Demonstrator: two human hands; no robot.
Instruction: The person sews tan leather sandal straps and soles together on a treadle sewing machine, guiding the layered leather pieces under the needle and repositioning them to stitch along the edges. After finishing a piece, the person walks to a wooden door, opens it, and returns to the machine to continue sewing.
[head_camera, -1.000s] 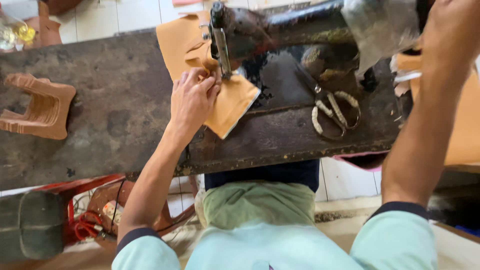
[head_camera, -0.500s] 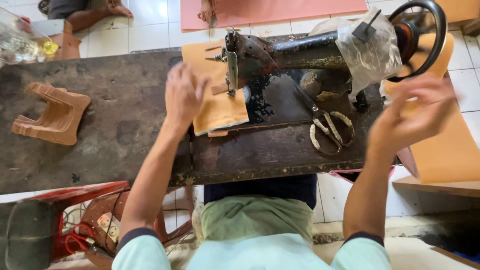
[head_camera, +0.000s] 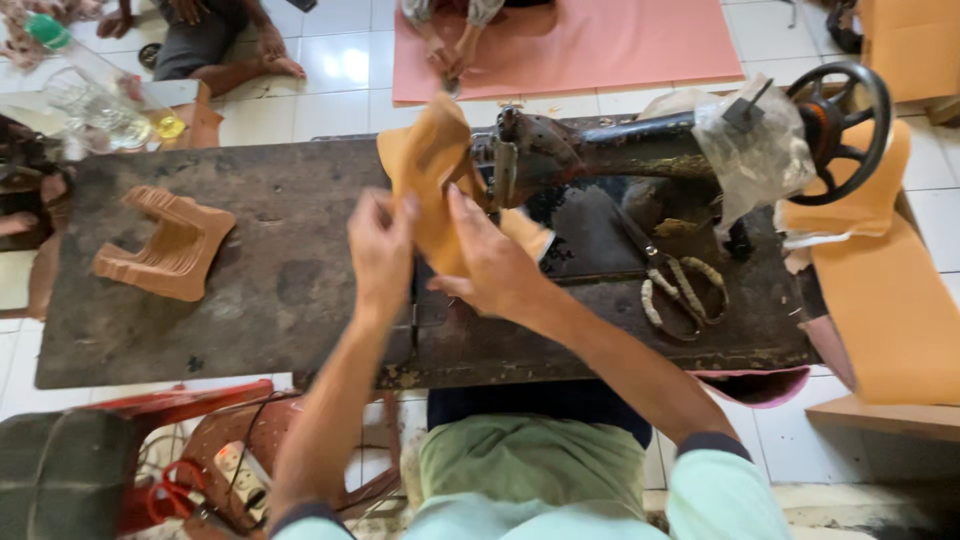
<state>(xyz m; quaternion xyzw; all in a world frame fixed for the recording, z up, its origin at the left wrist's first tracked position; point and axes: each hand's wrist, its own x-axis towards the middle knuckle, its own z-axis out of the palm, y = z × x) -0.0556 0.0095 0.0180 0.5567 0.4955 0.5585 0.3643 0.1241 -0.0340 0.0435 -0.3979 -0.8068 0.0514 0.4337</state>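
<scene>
Both my hands hold a tan leather piece (head_camera: 432, 165) lifted up in front of the black sewing machine (head_camera: 600, 150). My left hand (head_camera: 380, 245) pinches its lower left edge. My right hand (head_camera: 490, 260) grips it from the right, fingers wrapped over the lower part. The piece stands folded and raised above the dark worn table (head_camera: 280, 290), next to the machine's needle head (head_camera: 505, 155).
A stack of tan cut pieces (head_camera: 170, 245) lies at the table's left. Scissors with wrapped handles (head_camera: 675, 285) lie right of my hands. The handwheel (head_camera: 840, 115) and a plastic bag (head_camera: 755, 150) sit at the right. Tan sheets (head_camera: 890, 300) lie beyond. People sit on the floor by a pink sheet (head_camera: 600, 45).
My right hand came from the handwheel side to the leather piece. Both hands lifted the piece off the table and folded it upright. The view tilted up.
</scene>
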